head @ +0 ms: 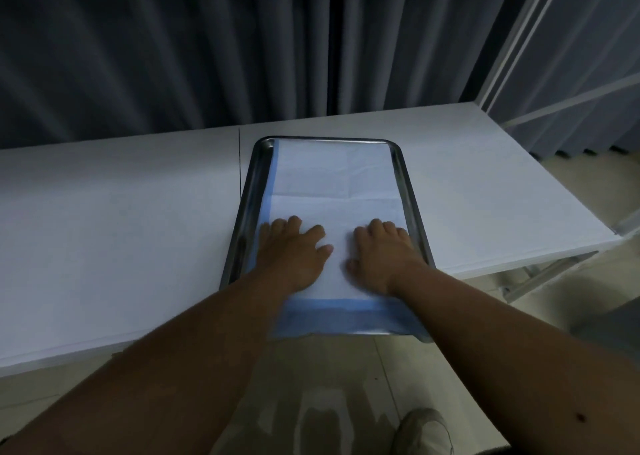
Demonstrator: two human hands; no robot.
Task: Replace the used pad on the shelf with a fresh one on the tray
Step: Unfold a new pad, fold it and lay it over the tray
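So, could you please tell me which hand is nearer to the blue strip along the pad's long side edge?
Left. The left hand lies flat on the pad right beside that blue strip; the right hand presses the opposite side, by the tray rim.

One metal tray (247,198) | one white pad with blue border (332,177) | two hands: left hand (294,250), right hand (384,252) | one white table (121,219) | one shoe (426,430)

White blue-edged pad (334,184) flat in steel tray (407,177), near edge overhanging.
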